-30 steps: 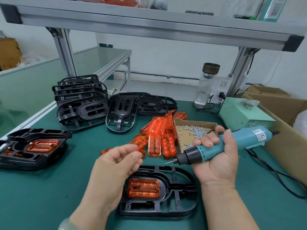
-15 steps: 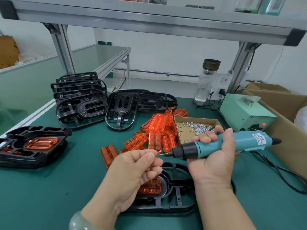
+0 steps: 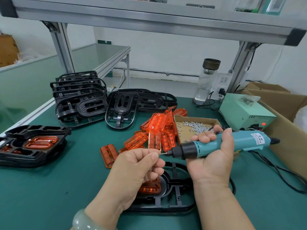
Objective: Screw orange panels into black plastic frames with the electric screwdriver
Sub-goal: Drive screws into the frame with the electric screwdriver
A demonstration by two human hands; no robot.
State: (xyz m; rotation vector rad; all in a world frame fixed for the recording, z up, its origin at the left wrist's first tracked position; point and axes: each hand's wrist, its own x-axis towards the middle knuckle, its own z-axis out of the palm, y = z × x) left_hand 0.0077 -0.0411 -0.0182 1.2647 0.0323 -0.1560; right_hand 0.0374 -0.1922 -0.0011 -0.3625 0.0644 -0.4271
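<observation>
At centre, above the bench: our L hand (image 3: 139, 170) pinched a small screw (image 3: 159, 153) betw. thumb and forefinger, right at the bit tip of the electric screwdriver (image 3: 224, 143), whose barrel our R hand (image 3: 211, 158) gripped, approx. level. Directly below lay a black frame (image 3: 176, 196) on the green mat (image 3: 49, 188), w/ one orange panel (image 3: 150, 188) seated in its rounded end. Behind: loose orange panels (image 3: 156, 130) heaped beside a cardboard tray of screws (image 3: 196, 127); further back, stacked empty frames (image 3: 79, 100); far left, frames w/ panels fitted (image 3: 33, 143).
</observation>
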